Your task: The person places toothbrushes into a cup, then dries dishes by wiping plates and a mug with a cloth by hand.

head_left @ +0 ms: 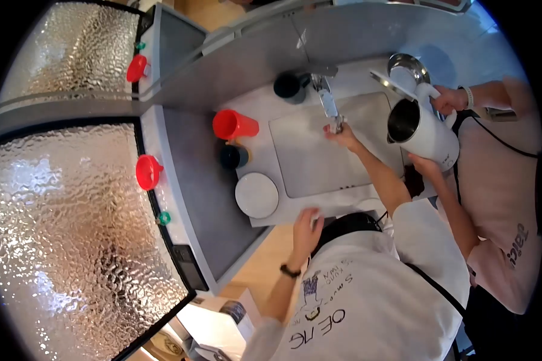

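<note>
My right hand (pixel 344 137) reaches over the white sink (pixel 319 162), its fingers closed around the outlet end of the chrome faucet (pixel 328 102). Lower down, my left hand (pixel 308 231), with a black band at its wrist, is near the front edge of the counter. Its fingers are apart, slightly blurred, and hold nothing. The nearest thing to it is a white plate (pixel 257 195). On the right, another person's hands hold a white electric kettle (pixel 430 141) by its handle and base, over the sink's right side. The kettle's lid is up and its dark inside shows.
A red cup (pixel 235 124), a dark mug with a tan handle (pixel 232 156) and a dark green mug (pixel 289 88) stand around the sink. A metal bowl (pixel 411 67) is behind the kettle. A grey partition (pixel 208 192) borders the left side. The other person stands close on the right.
</note>
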The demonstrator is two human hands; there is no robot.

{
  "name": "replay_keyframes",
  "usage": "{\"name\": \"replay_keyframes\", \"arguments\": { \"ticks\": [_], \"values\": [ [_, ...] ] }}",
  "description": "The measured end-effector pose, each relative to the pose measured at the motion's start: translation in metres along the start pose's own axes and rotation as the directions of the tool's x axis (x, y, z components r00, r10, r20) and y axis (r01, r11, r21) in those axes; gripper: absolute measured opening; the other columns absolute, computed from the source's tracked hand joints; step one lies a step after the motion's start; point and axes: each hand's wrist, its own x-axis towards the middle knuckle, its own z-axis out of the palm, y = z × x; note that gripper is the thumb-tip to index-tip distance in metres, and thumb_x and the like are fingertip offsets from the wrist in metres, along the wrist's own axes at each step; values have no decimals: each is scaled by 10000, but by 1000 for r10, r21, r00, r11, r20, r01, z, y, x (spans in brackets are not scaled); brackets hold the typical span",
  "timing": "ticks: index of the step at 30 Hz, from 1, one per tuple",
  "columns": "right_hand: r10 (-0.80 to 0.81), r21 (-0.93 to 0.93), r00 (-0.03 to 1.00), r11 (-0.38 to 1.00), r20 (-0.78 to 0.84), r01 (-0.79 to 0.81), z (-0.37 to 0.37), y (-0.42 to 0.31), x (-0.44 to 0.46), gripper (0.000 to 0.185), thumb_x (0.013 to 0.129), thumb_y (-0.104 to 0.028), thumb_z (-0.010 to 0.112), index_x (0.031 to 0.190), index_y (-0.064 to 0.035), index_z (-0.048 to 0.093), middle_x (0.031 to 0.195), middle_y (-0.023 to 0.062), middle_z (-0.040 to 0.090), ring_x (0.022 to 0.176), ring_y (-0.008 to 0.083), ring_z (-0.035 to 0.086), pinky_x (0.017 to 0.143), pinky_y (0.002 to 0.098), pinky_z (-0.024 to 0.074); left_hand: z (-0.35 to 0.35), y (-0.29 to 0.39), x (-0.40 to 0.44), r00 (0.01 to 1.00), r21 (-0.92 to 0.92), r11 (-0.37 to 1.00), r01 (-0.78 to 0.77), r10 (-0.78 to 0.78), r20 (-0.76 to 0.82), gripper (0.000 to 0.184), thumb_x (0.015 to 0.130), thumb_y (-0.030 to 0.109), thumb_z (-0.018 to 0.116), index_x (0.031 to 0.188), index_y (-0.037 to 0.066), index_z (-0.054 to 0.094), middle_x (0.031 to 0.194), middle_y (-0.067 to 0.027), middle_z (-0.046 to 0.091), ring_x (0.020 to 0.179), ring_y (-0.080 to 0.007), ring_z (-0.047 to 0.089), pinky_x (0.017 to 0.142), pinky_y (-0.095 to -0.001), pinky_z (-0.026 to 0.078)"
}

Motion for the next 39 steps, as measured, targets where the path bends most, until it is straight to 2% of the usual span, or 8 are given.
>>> {"name": "replay_keyframes", "arguments": {
  "ticks": [8,15,21,28,34,35,37,39],
  "values": [
    [60,-253,986,962,-153,-98,9,-10,-8,383,638,-181,812,933,-6,642,857,84,687,774,144,645,672,302,515,10,118,226,792,250,780,-573,606,-78,574,800,52,590,1346,-8,423,1387,-214,428,1294,-394,393,1054,-450,349],
    [336,299,942,898,7,-323,26,-40,-62,133,747,-94,680,767,9,598,673,104,619,548,208,606,545,351,531,23,107,273,796,585,559,-587,530,292,750,745,60,612,1438,22,329,1481,-175,332,1384,-406,268,1144,-503,209],
    [525,503,803,631,284,-590,32,-54,-133,112,785,-63,646,792,18,569,676,105,599,551,205,612,511,349,540,26,58,238,799,284,764,-579,602,11,587,762,79,640,1315,12,453,1371,-190,443,1294,-419,365,1107,-470,270],
    [116,-74,976,992,186,-104,68,-206,-228,209,794,-124,680,868,25,554,700,100,603,596,200,630,542,345,532,-38,-63,-1,996,-600,795,86,-61,63,244,810,6,616,1048,10,564,969,-37,604,950,-134,564,874,-264,445],
    [-557,-562,830,699,-38,443,89,-138,-194,382,750,-224,695,981,53,568,704,113,635,541,220,619,554,394,507,-69,-90,-113,857,-761,427,488,-398,326,157,893,136,625,1011,43,580,920,-39,627,841,-111,585,753,-240,474],
    [-551,-567,833,703,-53,429,78,-109,-174,382,750,-224,695,981,53,568,704,113,635,541,220,619,554,394,507,-66,-87,-110,853,-754,427,500,-395,342,157,893,136,625,1011,43,580,920,-39,627,841,-111,585,753,-240,474],
    [557,-650,830,620,-30,-439,55,-61,-153,377,761,-177,706,1056,22,583,778,125,657,538,200,606,545,345,501,-60,-80,-100,844,-722,460,516,-414,340,157,902,140,628,1023,53,579,921,-34,621,837,-102,575,758,-230,465],
    [335,-619,941,732,-36,-284,68,-55,-175,368,740,-195,699,1016,15,577,708,121,642,530,205,612,535,349,490,-58,-88,-96,880,-691,545,475,-300,369,147,909,137,623,1021,53,579,922,-36,618,838,-105,573,763,-231,463]
  ]
}}
